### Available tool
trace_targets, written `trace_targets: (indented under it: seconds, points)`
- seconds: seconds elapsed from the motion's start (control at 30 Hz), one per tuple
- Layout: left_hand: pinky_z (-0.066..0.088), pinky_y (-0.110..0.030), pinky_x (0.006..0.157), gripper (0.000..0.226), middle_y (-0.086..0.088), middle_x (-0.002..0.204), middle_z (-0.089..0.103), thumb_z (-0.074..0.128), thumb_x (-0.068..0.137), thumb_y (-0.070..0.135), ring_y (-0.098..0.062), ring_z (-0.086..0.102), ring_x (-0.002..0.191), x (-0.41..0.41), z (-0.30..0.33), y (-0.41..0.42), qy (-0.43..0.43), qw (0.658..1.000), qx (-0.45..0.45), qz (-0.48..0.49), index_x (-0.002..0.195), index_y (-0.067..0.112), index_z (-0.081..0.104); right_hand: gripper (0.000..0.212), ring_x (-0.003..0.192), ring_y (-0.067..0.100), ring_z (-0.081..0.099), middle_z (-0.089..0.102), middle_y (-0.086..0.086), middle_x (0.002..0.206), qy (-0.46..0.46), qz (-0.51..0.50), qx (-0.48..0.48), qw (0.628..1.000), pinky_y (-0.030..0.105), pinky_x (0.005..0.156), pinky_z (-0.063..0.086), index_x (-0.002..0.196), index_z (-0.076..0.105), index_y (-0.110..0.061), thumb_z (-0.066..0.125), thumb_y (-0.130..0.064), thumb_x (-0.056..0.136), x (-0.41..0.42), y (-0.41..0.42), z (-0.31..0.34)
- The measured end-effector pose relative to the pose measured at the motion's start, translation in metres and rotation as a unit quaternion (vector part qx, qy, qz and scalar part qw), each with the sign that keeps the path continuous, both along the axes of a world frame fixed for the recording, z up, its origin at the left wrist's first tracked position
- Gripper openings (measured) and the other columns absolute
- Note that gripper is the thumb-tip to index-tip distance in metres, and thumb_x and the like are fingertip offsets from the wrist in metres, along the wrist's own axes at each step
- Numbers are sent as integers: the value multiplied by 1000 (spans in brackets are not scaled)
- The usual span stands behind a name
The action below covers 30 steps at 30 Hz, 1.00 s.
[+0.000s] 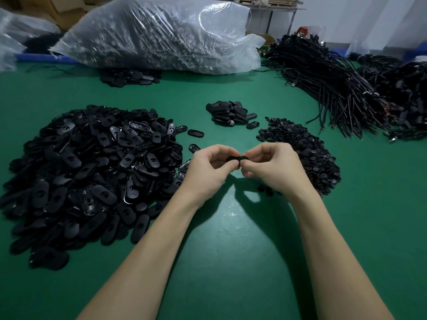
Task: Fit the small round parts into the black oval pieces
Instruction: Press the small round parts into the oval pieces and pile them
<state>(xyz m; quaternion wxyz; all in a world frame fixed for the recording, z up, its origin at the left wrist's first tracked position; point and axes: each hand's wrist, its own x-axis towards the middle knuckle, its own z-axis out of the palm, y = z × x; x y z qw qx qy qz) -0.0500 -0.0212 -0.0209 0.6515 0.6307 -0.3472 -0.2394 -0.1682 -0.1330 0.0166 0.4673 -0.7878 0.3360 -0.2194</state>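
Seen from above the person's own arms, two bare hands meet over a green table [231, 250]. The left hand [208, 167] and the right hand [272, 167] both curl their fingers around a single black oval piece [236, 158], pinching it from either end and holding it just above the table surface. Whether a small round part is already seated in it cannot be told, since the fingers cover most of it.

To the left lies a large heap of black oval pieces [92, 172], spreading nearly to the left forearm. To the right, just beside and partly behind the right hand, sits a smaller heap of small round parts [309, 148]. Beyond the hands, near the middle of the table, is a small pile of oval pieces [231, 114].

Farther back rests a big clear plastic bag [157, 35] stuffed with dark items, with a few more oval pieces [129, 77] at its foot. Along the right edge lies a thick bundle of black cables [335, 82].
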Motion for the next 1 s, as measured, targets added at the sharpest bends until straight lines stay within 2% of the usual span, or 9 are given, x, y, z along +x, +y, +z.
trace_targets:
  seconds: [0.07,0.17,0.27,0.43,0.57,0.63,0.77,0.87,1.0]
  points:
    - [55,-22,84,17,-1,92,77,73,89,3,-14,73,91,-1,-1,-2,-15,1000,6,13,94,19,73,7,66,12,75,76,0,66,5,-4,-13,1000,30,72,61,82,74,-16,79,-11,81,1,0,-1]
    - [55,-23,82,18,1,90,76,74,88,5,-13,73,89,-3,-3,-5,-36,998,20,40,89,24,73,7,59,3,70,74,-3,62,6,-15,-26,1000,14,57,49,80,74,-17,79,-13,79,4,1,-4]
    - [57,-25,82,18,2,88,76,74,87,6,-13,73,86,-4,-5,-7,-45,997,26,64,87,24,73,7,57,2,70,73,-5,61,3,-24,-36,999,12,50,46,77,73,-19,80,-17,76,7,3,-7]
    - [57,-23,84,14,-1,92,77,74,88,5,-15,74,90,-3,-4,-7,0,998,-1,58,92,18,73,12,66,14,76,78,-2,77,-22,27,-17,999,32,70,64,92,73,-16,77,-7,87,3,-2,-7]
    - [55,-16,76,15,-2,93,78,72,90,7,-10,75,86,0,-4,-8,70,995,-19,75,102,15,72,24,61,0,68,75,-15,85,-7,51,-133,990,10,58,49,97,73,-32,79,-12,85,7,-5,-9]
    - [57,-20,79,16,-1,95,78,72,91,9,-10,74,88,1,-4,-9,80,993,-21,81,105,16,72,21,63,0,68,74,-18,85,3,43,-144,989,10,62,49,95,74,-35,81,-19,84,10,-8,-10]
    - [60,-28,82,15,0,97,76,68,94,11,-13,75,85,1,-6,-13,118,987,-31,107,108,18,67,14,74,4,68,73,-18,89,-1,-43,-130,991,27,74,55,96,77,-34,81,-29,83,27,-23,-11]
    - [61,-34,86,11,3,91,75,67,95,11,-14,75,85,2,-7,-14,123,986,-30,108,106,15,66,16,82,6,67,71,-15,89,-3,-105,-108,989,29,76,57,101,77,-33,80,-33,84,57,-40,-7]
    - [61,-35,87,9,8,84,76,67,95,13,-14,74,85,1,-6,-14,125,987,-24,101,104,15,67,21,95,11,69,76,-9,104,19,-143,-70,987,28,82,55,106,78,-29,77,-36,86,102,-63,4]
